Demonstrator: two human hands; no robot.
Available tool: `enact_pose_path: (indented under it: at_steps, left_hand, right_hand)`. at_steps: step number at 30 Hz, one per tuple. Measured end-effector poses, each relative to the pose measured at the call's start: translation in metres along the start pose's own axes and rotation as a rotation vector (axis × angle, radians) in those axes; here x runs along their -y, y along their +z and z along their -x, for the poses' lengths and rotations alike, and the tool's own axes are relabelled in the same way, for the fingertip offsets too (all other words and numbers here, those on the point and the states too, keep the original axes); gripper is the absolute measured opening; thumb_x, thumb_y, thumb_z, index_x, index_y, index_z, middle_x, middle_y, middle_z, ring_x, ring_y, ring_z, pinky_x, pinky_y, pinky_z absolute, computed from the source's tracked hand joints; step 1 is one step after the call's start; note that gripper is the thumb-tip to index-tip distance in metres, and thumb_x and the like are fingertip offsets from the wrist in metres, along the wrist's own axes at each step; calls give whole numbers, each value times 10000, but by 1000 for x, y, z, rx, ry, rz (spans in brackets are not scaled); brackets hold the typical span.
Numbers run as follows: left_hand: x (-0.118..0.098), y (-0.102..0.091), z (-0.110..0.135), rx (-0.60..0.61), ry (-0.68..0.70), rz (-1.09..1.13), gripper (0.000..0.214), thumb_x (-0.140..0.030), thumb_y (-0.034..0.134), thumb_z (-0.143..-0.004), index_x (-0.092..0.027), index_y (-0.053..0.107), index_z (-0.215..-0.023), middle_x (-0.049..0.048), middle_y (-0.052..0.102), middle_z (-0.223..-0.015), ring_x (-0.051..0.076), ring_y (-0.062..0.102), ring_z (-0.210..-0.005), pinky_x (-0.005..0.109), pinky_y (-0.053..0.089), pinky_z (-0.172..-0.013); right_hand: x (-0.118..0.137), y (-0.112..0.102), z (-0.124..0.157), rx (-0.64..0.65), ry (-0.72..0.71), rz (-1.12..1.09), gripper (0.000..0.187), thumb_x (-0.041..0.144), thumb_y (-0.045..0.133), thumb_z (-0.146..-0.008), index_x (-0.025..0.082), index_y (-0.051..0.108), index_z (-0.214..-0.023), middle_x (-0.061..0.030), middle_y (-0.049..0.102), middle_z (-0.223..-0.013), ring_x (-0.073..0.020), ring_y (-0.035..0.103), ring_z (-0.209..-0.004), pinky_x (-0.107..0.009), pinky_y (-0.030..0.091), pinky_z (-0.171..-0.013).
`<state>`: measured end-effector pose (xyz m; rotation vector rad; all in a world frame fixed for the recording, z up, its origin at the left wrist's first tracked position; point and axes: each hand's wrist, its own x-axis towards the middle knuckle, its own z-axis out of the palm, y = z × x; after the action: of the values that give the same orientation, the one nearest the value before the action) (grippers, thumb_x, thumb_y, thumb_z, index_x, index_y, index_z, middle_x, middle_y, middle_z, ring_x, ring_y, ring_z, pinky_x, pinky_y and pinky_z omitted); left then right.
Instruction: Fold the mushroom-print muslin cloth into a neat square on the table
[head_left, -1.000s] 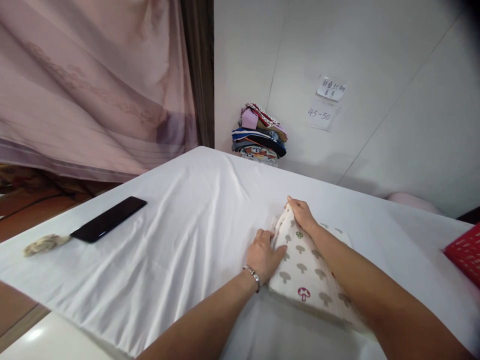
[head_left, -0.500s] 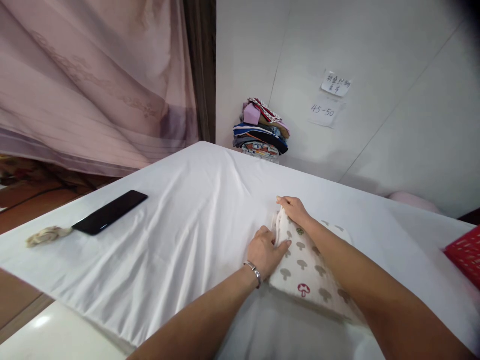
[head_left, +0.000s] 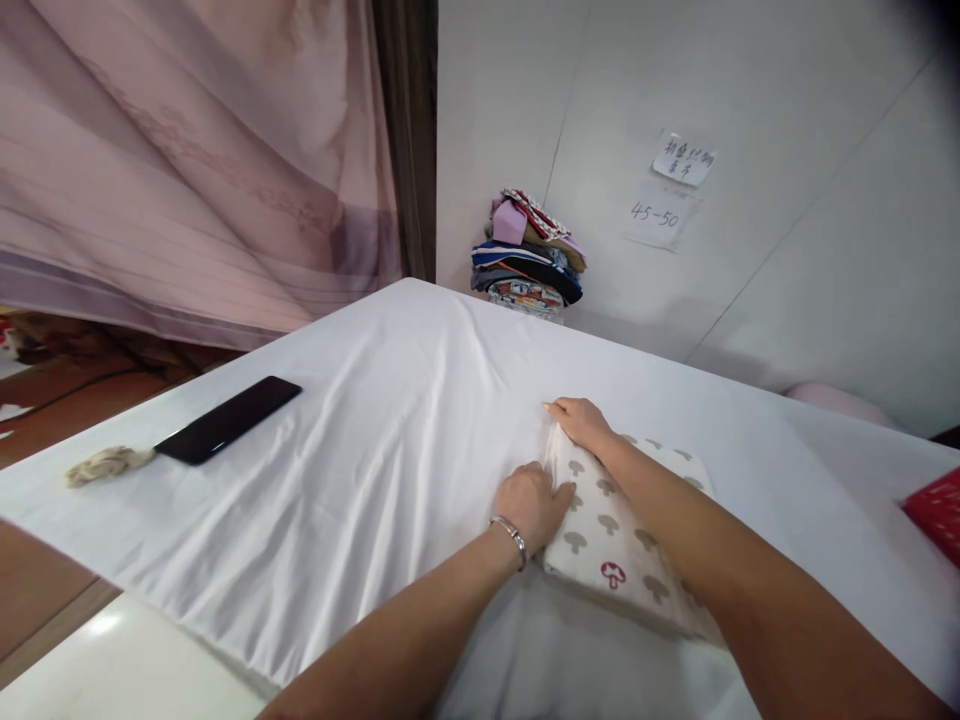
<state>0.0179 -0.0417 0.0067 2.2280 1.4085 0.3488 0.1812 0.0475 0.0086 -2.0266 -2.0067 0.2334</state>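
A folded white cloth [head_left: 596, 545] printed with grey mushrooms and one red mushroom lies on the white-covered table, right of the middle. My left hand [head_left: 532, 508], with a silver bracelet at the wrist, grips the cloth's left edge, its thumb on top and its fingers partly hidden. Farther back, my right hand [head_left: 581, 422] is closed on the cloth's far left corner, pinching the fabric. My right forearm crosses over the cloth and hides part of it.
A black phone [head_left: 229, 420] with a pale tassel-like strap [head_left: 106, 466] lies at the left. Folded clothes [head_left: 529, 250] are stacked by the wall beyond the table. Part of a red basket [head_left: 937, 515] shows at the right edge. A pink curtain [head_left: 195, 170] hangs at left.
My right hand has drawn the cloth's far corner slightly left and toward me. The left hand keeps nearly the same place at the edge. The view has shifted a little.
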Motion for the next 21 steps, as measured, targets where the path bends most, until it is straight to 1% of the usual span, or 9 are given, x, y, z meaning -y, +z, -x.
enact_pose_path:
  at_steps: [5, 7, 9, 10, 11, 14, 16, 18, 21]
  left_hand:
    - [0, -1, 2, -1, 2, -58, 471, -486, 349, -865, -122, 648, -837, 108, 642, -855, 236, 605, -828, 324, 436, -728]
    - [1, 0, 2, -6, 20, -74, 490, -474, 315, -880, -126, 656, -826, 113, 644, -876, 237, 608, -834, 328, 439, -732]
    - [1, 1, 1, -7, 31, -90, 499, -469, 303, -886, -124, 660, -835, 118, 646, -888, 240, 611, -840, 330, 442, -733]
    - [1, 1, 1, -6, 31, -98, 500, -471, 307, -885, -120, 660, -848, 120, 648, -885, 241, 613, -842, 329, 444, -733]
    - [1, 1, 1, -3, 28, -105, 498, -474, 314, -882, -116, 660, -862, 122, 651, -878, 242, 615, -843, 327, 445, -734]
    - [0, 0, 0, 0, 7, -128, 494, -480, 330, -877, -110, 659, -891, 125, 657, -863, 241, 620, -848, 320, 447, -736]
    - [0, 0, 1, 2, 9, -140, 489, -473, 327, -882, -117, 662, -891, 126, 657, -883, 238, 620, -859, 318, 447, -742]
    - [1, 0, 1, 6, 28, -146, 486, -463, 317, -888, -125, 665, -884, 126, 654, -908, 236, 617, -870, 319, 446, -748]
    - [1, 0, 1, 5, 45, -151, 490, -458, 303, -890, -128, 666, -877, 121, 653, -907, 242, 618, -867, 328, 450, -746]
  right_hand:
    - [5, -8, 2, -2, -1, 64, 462, 493, 305, -899, 208, 631, -740, -30, 631, -707, -152, 536, -676, -239, 315, -607]
    - [8, -9, 5, -31, -25, 81, 453, 460, 266, -920, 206, 640, -882, -59, 653, -879, -177, 555, -839, -256, 343, -706]
    - [11, -7, 10, -52, -58, 90, 427, 430, 256, -930, 211, 603, -1050, -72, 613, -1089, -191, 509, -1023, -277, 333, -825]
    - [13, -5, 11, -46, -76, 92, 414, 425, 264, -929, 224, 587, -1093, -61, 586, -1155, -189, 484, -1075, -281, 323, -864]
    - [14, -2, 13, -30, -92, 92, 399, 425, 279, -926, 241, 590, -1095, -43, 574, -1184, -185, 477, -1093, -280, 321, -885]
    - [17, 6, 14, 31, -112, 93, 366, 447, 325, -908, 282, 639, -1000, 1, 602, -1143, -183, 515, -1048, -285, 351, -878]
    - [18, 7, 14, 39, -103, 98, 367, 465, 340, -899, 285, 628, -1037, -3, 594, -1165, -192, 507, -1072, -305, 348, -899]
    - [19, 6, 17, 16, -91, 105, 417, 489, 330, -898, 268, 557, -1169, -25, 524, -1271, -206, 432, -1177, -345, 290, -972]
    - [22, 6, 29, -44, -70, 119, 524, 526, 266, -904, 245, 390, -1328, -48, 319, -1436, -220, 228, -1321, -420, 146, -1053]
